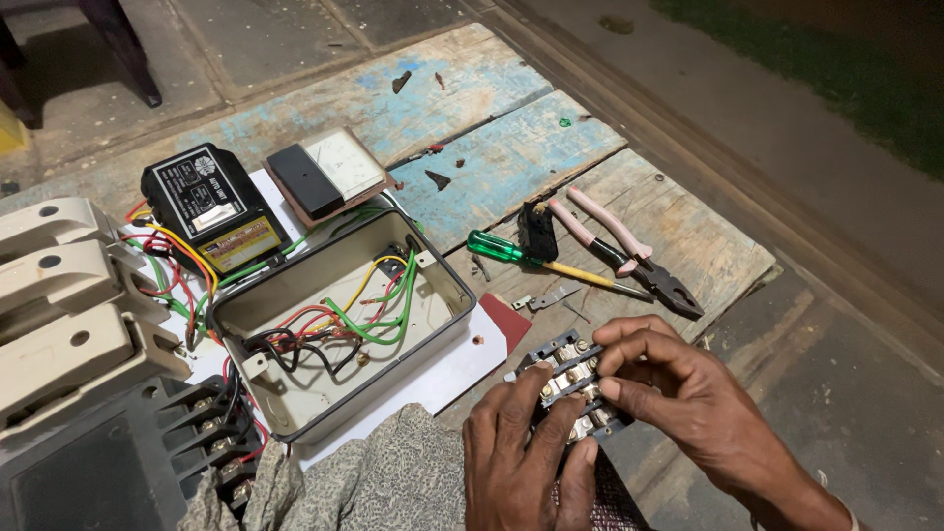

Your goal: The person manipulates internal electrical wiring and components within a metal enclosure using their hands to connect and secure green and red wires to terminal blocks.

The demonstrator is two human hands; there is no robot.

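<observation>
- Head view looks down on a weathered wooden plank platform with flaking blue paint (pixel 492 157), lying on the ground and serving as the work surface; everything is spread within arm's reach.
- Large grey and cream switchgear unit (pixel 69 324) fills the left edge, its red, yellow and green wires running toward the box beside it.
- Open grey rectangular enclosure box (pixel 447 280) sits on a white sheet, mouth up, so the loose wiring inside is exposed.
- Black boxy relay unit with a yellow label (pixel 206 202) and a flat white-faced meter panel (pixel 329 172) lie just behind the box, faces up.
- Pink-handled pliers (pixel 629 246) and a green-handled screwdriver with a yellow shaft (pixel 536 261) lie side by side on the bare planks, tips pointing right, apparently parked close at hand.
- Left hand (pixel 526 447) grips the near end of a small black terminal block with brass screws (pixel 575 379), fingers curled under it as a brace.
- Right hand (pixel 678 383) pinches the block's far side, fingertips pressed together on it.
- Block is held just above the platform's near right edge, screws up, long axis running from near-right to far-left.
</observation>
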